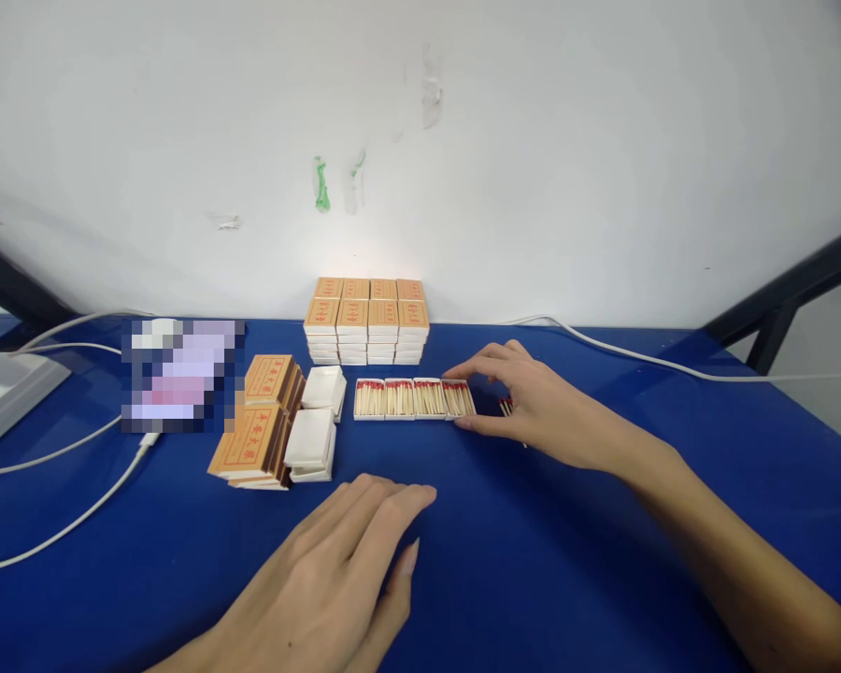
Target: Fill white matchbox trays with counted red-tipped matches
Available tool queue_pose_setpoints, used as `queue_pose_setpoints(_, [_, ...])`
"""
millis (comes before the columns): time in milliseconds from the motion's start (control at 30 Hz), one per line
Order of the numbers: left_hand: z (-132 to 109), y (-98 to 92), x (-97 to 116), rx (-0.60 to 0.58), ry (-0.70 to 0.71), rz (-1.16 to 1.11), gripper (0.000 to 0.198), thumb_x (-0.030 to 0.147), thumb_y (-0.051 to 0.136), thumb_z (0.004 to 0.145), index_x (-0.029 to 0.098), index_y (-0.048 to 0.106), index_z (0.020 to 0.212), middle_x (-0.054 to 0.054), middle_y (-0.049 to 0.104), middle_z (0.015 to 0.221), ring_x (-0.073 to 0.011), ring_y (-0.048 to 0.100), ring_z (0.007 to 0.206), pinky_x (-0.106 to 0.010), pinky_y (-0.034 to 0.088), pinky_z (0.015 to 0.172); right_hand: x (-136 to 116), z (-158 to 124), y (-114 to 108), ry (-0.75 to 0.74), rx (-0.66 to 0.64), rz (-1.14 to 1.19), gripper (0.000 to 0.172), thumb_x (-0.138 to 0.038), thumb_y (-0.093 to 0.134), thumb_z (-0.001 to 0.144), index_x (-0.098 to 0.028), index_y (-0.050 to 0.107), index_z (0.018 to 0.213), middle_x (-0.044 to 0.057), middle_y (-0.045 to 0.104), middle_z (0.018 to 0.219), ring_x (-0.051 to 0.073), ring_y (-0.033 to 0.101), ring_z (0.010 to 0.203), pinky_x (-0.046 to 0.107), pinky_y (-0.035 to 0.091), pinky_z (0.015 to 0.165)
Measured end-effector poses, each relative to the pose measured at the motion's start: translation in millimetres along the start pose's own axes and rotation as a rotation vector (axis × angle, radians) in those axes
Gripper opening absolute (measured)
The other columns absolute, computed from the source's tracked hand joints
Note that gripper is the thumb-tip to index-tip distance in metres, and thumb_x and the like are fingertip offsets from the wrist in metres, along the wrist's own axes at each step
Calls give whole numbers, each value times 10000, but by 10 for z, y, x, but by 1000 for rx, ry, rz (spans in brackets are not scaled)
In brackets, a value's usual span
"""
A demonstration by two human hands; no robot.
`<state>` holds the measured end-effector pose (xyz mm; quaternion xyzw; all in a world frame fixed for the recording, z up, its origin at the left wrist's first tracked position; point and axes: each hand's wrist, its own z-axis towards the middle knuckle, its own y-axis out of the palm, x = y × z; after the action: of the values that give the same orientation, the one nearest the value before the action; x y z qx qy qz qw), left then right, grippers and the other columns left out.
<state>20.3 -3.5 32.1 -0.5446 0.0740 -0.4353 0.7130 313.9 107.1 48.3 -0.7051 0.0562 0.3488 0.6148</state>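
Observation:
A row of several white matchbox trays (399, 400) lies on the blue table, each filled with red-tipped matches. My right hand (525, 397) has its thumb and index finger at the near and far edges of the rightmost tray (458, 399), gripping it at the row's end. A few loose matches (507, 408) show partly beneath that hand; the rest are hidden. My left hand (354, 551) is over the table nearer to me, fingers loosely stretched and apart from the thumb, holding nothing. Empty-looking white trays (309, 439) are stacked to the left of the row.
Orange matchbox sleeves (252, 435) are stacked left of the white trays. A block of stacked matchboxes (366, 318) stands behind the row, near the white wall (533, 168). Farther left are a blurred-out phone-like object (182, 374) and a white cable (77, 533).

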Motion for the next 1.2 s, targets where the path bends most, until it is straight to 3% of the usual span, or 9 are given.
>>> queue_pose_setpoints(267, [-20,63,-12,22,10,-12,362,151,441,1169,229,556,1504,-40,813,1244,-197,841,1122,-369,733,1022,0,-12,3,2,5,0,511,-552,819,991,-294,776,1430,110,713,1366,345,586,1230,516,543,997])
queue_pose_setpoints(367, [-20,62,-18,32,33,-41,379,134,450,1157,216,555,1511,-54,803,1232,-204,834,1091,-362,746,956,-22,-36,-15,-10,66,-5,544,-579,829,983,-307,762,1449,115,700,1403,368,575,1287,542,554,1002])
queue_pose_setpoints(500, [-27,44,-18,27,47,-71,357,83,476,1130,200,613,1438,-57,802,1201,-201,827,1049,-359,736,947,-225,-68,4,-101,226,-46,353,-462,772,1069,-297,779,1381,105,728,1333,351,588,1279,536,553,1021])
queue_pose_setpoints(600, [-41,17,-3,78,121,-65,357,14,499,1095,184,655,1367,-50,823,1197,-194,832,1082,-348,703,1026,-508,-48,108,-274,251,-39,189,-311,746,1108,-253,788,1283,80,764,1232,292,624,1218,464,544,1035])
queue_pose_setpoints(700, [-52,-9,12,77,226,-32,337,-6,522,1084,170,688,1318,-34,840,1096,-199,843,995,-344,702,994,-792,51,269,-386,250,-7,118,-214,728,1116,-203,778,1223,65,779,1161,251,656,1164,408,544,1027])
queue_pose_setpoints(833, [-52,20,-2,90,328,9,284,102,446,1182,179,691,1302,-23,831,984,-192,825,857,-337,698,874,-1014,277,462,-429,178,-110,99,-197,698,1134,-171,778,1186,97,756,1151,261,646,1158,400,527,1003])
queue_pose_setpoints(933, [-48,63,-24,162,316,-25,318,77,414,1163,170,701,1263,-36,832,971,-197,830,838,-339,704,834,-1064,440,557,-417,160,-158,90,-211,697,1142,-169,772,1171,110,752,1159,268,631,1168,396,512,998])
queue_pose_setpoints(1033, [-48,55,-33,67,328,-44,249,78,502,1152,142,683,1312,-58,841,1037,-209,840,910,-339,712,892,-1080,547,617,-408,167,-147,120,-229,676,1159,-173,776,1124,101,745,1132,262,619,1142,388,497,975])
queue_pose_setpoints(1200, [-59,-26,-32,35,319,-7,260,92,523,1157,144,677,1360,-56,841,1047,-215,846,951,-357,719,923,-1118,620,664,-369,151,-107,119,-204,719,1128,-171,778,1031,82,710,1078,256,606,1121,376,483,956])
